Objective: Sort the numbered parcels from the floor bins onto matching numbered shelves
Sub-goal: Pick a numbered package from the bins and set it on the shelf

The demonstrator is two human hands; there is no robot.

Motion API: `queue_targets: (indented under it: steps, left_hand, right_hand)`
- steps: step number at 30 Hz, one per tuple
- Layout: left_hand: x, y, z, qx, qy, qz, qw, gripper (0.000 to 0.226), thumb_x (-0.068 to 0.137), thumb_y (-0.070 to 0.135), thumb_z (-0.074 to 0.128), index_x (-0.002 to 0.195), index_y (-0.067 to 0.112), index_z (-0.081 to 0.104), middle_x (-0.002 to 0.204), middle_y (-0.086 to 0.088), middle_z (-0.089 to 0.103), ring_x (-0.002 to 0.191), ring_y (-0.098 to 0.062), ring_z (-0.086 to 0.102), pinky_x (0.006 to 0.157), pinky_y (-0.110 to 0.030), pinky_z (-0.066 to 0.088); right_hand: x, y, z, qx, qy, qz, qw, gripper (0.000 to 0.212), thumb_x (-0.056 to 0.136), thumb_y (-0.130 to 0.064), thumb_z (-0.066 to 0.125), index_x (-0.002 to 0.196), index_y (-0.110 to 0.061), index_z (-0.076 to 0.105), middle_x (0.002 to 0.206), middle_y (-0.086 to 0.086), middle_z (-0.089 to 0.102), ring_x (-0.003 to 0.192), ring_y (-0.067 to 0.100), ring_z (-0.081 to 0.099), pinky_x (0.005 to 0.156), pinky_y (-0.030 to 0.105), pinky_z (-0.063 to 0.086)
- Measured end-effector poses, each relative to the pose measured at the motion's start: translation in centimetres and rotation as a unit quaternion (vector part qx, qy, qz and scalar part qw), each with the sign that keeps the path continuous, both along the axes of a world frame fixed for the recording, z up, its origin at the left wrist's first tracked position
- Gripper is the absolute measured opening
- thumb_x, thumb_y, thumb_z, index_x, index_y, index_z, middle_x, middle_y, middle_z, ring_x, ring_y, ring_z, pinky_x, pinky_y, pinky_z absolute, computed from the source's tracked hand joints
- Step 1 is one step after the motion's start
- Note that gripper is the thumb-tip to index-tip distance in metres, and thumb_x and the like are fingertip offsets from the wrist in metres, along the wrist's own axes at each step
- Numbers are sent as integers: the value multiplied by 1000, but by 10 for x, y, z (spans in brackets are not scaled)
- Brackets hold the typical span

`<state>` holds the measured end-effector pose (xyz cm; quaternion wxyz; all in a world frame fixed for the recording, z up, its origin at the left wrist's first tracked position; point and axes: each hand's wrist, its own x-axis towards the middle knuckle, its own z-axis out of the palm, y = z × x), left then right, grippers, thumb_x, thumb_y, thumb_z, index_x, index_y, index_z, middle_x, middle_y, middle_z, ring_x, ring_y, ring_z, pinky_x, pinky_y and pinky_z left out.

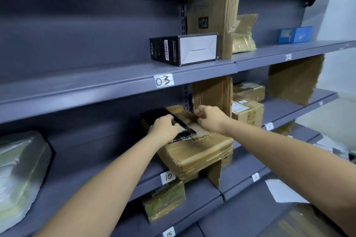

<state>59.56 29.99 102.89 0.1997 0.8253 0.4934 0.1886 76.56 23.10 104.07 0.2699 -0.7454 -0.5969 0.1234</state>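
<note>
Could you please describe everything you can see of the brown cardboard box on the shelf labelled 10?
The cardboard box is brown, worn and wrapped in clear tape, with handwriting on top. It lies flat on the shelf labelled 10, its front corner overhanging the edge. A black parcel lies on it under the left hand; the right hand rests on its top.

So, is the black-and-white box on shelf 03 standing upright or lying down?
Lying down: the black-and-white cardboard box rests on its long side, white end flap facing outward.
</note>
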Motion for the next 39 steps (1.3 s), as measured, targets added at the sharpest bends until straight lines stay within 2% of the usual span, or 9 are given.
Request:
queue_targets:
  steps: [6,10,12,15,21,26,30,34,39]
  left_hand:
    - [31,-58,8,61,56,-107,991,47,95,33,44,140,19,47,140,-4,51,124,-27,50,103,-42,42]
    - [58,-100,14,102,70,-158,980,41,95,28,44,134,19,51,136,-4,54,123,-27,50,104,-40,39]
    - [74,-121,17,121,77,-178,973,38,95,28,45,131,18,53,133,-4,55,121,-27,51,103,-39,39]
    - [106,-149,17,131,76,-207,966,35,95,29,46,127,18,55,129,-5,58,117,-27,54,99,-39,43]
    - [191,-205,15,151,83,-257,951,34,94,28,44,125,18,55,128,-5,57,118,-28,53,96,-35,41]
    - [271,-256,7,160,115,-294,935,43,96,31,44,136,16,48,139,-5,51,126,-26,48,103,-37,38]
    - [330,-295,-4,153,118,-328,925,43,97,31,43,137,14,47,140,-7,49,125,-28,49,100,-37,39]
    - [385,-332,-19,130,128,-366,913,43,98,31,43,138,15,46,138,-7,50,122,-28,50,100,-36,40]
    - [454,-365,-54,122,162,-423,883,35,96,30,44,124,10,53,131,-10,54,116,-31,52,97,-41,43]
  right_hand:
    - [9,-68,7,6,-91,7,996,44,91,-12,52,135,-14,49,134,7,58,123,26,53,102,39,45]
    - [31,-114,6,8,-151,4,988,40,89,-13,50,129,-16,50,122,8,62,110,29,57,81,34,47]
    - [47,-136,6,7,-168,-6,986,40,89,-13,50,129,-16,50,119,8,62,105,29,58,78,34,46]
    - [78,-170,3,0,-190,-31,981,44,90,-14,49,133,-17,48,130,8,57,111,29,55,85,36,47]
    - [165,-248,-10,-41,-230,-67,970,44,92,-20,49,135,-16,44,126,10,55,113,30,53,85,37,45]
    - [238,-315,-19,-81,-246,-94,961,54,91,-23,54,142,-18,38,137,10,48,125,30,45,98,41,43]
    - [290,-366,-21,-92,-242,-116,959,55,93,-23,53,145,-18,34,141,11,45,126,30,45,99,37,39]
    - [335,-418,-36,-116,-251,-155,948,55,94,-24,50,146,-21,33,146,8,42,130,29,42,102,41,39]
    - [385,-473,-70,-158,-249,-190,936,55,93,-23,51,145,-19,34,147,7,40,131,28,40,102,40,38]
